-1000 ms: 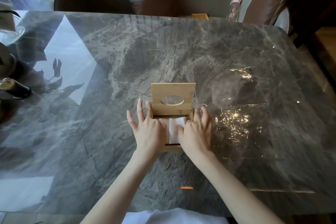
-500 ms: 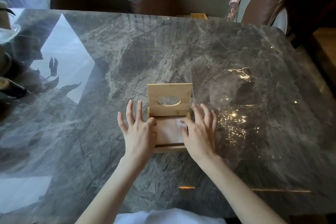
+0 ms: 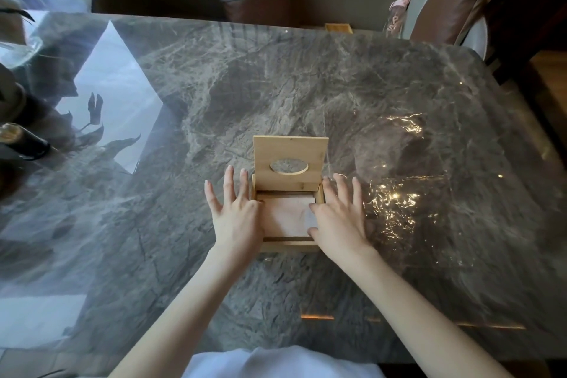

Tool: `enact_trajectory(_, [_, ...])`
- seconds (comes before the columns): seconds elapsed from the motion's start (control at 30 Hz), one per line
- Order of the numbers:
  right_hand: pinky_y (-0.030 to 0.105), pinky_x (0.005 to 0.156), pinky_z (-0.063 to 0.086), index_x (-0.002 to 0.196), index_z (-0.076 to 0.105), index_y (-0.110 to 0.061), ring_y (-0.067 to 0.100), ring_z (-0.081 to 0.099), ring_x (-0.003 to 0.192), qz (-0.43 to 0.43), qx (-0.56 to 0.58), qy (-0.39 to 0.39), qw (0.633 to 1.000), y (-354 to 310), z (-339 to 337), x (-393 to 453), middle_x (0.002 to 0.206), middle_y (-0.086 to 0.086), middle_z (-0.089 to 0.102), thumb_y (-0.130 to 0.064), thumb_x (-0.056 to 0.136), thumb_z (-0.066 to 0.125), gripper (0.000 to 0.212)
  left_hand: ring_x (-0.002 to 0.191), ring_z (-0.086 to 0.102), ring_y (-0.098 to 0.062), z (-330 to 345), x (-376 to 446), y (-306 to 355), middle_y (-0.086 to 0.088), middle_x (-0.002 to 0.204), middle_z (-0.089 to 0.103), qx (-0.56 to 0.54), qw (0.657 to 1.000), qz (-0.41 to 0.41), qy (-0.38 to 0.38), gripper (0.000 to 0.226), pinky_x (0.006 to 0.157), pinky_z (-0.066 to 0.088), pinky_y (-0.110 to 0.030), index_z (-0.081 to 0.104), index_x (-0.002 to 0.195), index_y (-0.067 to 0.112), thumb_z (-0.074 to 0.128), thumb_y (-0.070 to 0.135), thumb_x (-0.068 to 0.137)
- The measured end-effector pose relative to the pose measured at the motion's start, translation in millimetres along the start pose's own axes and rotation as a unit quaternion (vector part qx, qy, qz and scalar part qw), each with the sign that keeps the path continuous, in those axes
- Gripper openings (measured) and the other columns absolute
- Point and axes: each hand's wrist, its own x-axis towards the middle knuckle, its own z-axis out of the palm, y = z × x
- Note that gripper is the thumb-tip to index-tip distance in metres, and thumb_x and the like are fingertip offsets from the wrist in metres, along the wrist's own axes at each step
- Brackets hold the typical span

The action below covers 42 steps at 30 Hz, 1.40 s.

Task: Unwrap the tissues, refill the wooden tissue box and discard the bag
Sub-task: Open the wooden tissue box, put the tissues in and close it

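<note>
A wooden tissue box (image 3: 288, 245) stands on the marble table in front of me, its lid (image 3: 290, 163) with an oval hole raised upright at the back. A flat stack of pale tissues (image 3: 287, 213) lies inside the box. My left hand (image 3: 234, 213) rests at the box's left side, fingers spread, thumb at the tissues' edge. On the right side lies my right hand (image 3: 337, 218), fingers apart, its thumb on the tissues. The clear plastic bag (image 3: 408, 193) lies flat on the table to the right of the box.
The grey marble table (image 3: 245, 86) reflects a window at the left. A dark bottle (image 3: 24, 141) and a plant pot (image 3: 9, 95) stand at the left edge. A sofa with cushions (image 3: 448, 3) sits beyond the far edge.
Both hands have slid apart from the middle of the box to its two sides, uncovering the tissues, which now lie flat inside.
</note>
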Motion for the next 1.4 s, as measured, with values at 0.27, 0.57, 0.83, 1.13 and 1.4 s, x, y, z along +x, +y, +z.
enact_trajectory(0.27, [0.047,0.112,-0.01,0.102,0.07,-0.027,0.033,0.001,0.142,0.06,0.197,0.088,0.975,-7,13,5,0.153,0.012,0.024,-0.027,0.08,0.063,0.023,0.141,-0.018,-0.032,0,-6,4,-0.011,0.157,-0.003,-0.106,0.994,-0.02,0.012,0.034,0.11,-0.008,-0.058,0.062,0.11,0.035,0.062,0.031,0.077])
enact_trajectory(0.57, [0.032,0.104,0.018,0.087,0.072,-0.018,0.027,0.03,0.127,0.074,0.34,0.121,0.93,9,9,14,0.133,0.011,0.053,-0.02,0.073,0.071,0.014,0.139,0.02,-0.028,-11,7,-6,-0.007,0.146,0.038,-0.175,0.983,-0.003,0.062,0.029,0.109,0.012,-0.051,0.066,0.105,0.028,0.065,0.028,0.076])
enact_trajectory(0.83, [0.022,0.041,0.041,0.068,0.066,-0.006,0.016,0.055,0.043,0.236,0.699,-0.046,0.674,41,-67,34,0.054,0.007,0.068,-0.039,0.089,0.051,0.041,0.033,0.051,-0.004,-81,37,-33,-0.001,0.042,0.064,-0.596,0.791,-0.137,-0.008,0.047,0.039,0.034,-0.018,0.065,0.06,0.009,0.048,0.041,0.089])
enact_trajectory(1.13, [0.013,0.031,0.042,0.074,0.065,-0.007,0.006,0.056,0.036,0.24,0.747,-0.191,0.59,41,-84,49,0.054,0.003,0.071,-0.039,0.084,0.058,0.034,0.045,0.065,-0.007,-92,44,-40,-0.004,0.055,0.072,-0.661,0.72,-0.139,-0.156,0.04,0.037,0.041,-0.01,0.07,0.076,0.004,0.06,0.043,0.082])
enact_trajectory(1.4, [0.013,0.032,0.042,0.075,0.068,-0.008,0.006,0.059,0.039,0.221,0.774,-0.178,0.566,39,-78,36,0.057,0.002,0.071,-0.036,0.086,0.058,0.031,0.048,0.067,-0.009,-84,32,-38,-0.007,0.06,0.073,-0.727,0.655,-0.127,-0.161,0.036,0.04,0.049,-0.014,0.067,0.081,0.001,0.059,0.037,0.085])
